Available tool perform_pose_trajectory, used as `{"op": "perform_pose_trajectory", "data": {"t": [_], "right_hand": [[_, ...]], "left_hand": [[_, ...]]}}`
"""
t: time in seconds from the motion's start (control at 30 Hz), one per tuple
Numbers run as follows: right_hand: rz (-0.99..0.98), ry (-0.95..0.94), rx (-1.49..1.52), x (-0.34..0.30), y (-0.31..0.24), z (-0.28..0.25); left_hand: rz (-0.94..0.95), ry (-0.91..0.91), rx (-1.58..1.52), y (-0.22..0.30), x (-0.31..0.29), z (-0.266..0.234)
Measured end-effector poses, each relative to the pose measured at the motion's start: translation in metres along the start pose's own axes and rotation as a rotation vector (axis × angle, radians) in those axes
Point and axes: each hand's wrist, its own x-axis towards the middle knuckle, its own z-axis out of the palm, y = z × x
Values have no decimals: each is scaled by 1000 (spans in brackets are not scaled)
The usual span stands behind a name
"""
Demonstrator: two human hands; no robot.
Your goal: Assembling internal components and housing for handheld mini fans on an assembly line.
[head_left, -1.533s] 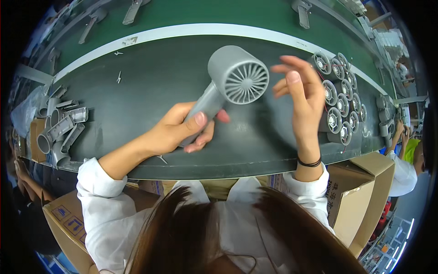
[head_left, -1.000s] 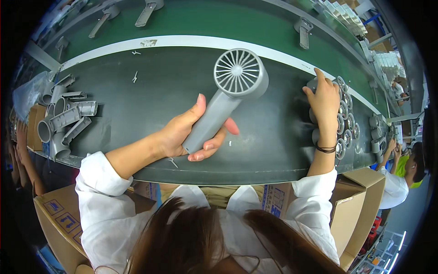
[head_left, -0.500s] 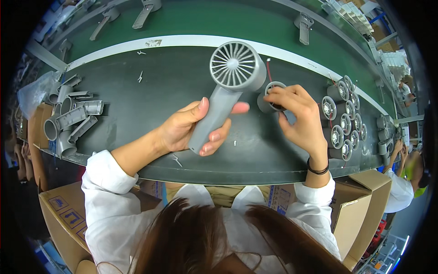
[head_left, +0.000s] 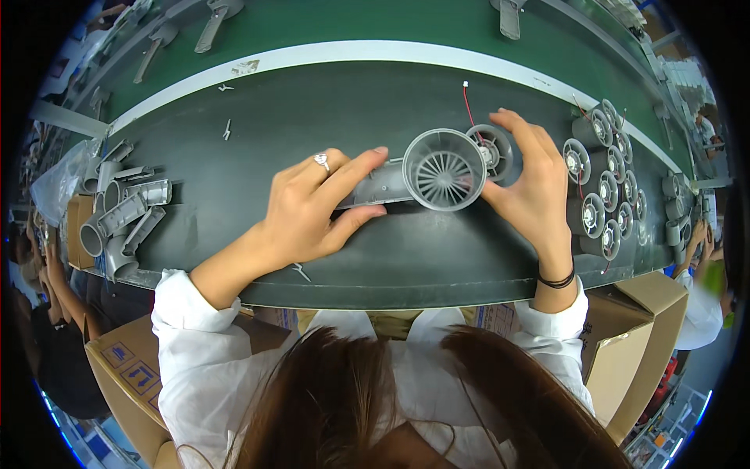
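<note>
A grey handheld-fan housing (head_left: pixel 375 184) is in my left hand (head_left: pixel 306 205), gripped by its handle between thumb and fingers. Its round head (head_left: pixel 444 173) faces up with the hollow side showing, and a spoked grille forms the bottom. Right behind that head sits a grey cylindrical fan motor unit (head_left: pixel 495 150), partly covered by it, with a thin red wire (head_left: pixel 467 102) rising to a white plug. My right hand (head_left: pixel 533 176) is spread around the unit's right side, thumb and index finger apart; the thumb tip lies close to the housing's rim.
Several more fan motor units (head_left: pixel 598 184) stand in a cluster at the right. Grey housing parts (head_left: pixel 125 205) are piled at the left by a plastic bag (head_left: pixel 69 180). Small grey clips lie on the dark table (head_left: pixel 312 109). Cardboard boxes (head_left: pixel 129 367) flank me, and a green conveyor (head_left: pixel 351 19) runs beyond.
My left hand has turned the housing over, from grille up to hollow side up, and brought its head right, beside the motor unit. My right fingers have come out of the unit and spread.
</note>
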Motion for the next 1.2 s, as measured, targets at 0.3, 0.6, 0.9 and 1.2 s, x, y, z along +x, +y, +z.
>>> {"op": "perform_pose_trajectory", "data": {"t": [0.3,0.6,0.9,1.2], "right_hand": [[223,-170,206,-3,1,-3],[159,-114,109,-6,7,2],[222,-4,176,-4,1,-7],[-427,313,-57,-5,-17,-16]], "left_hand": [[156,94,161,-11,-1,4],[7,-69,-28,-8,0,7],[67,10,-29,-6,4,-1],[163,178,-150,18,17,-8]]}}
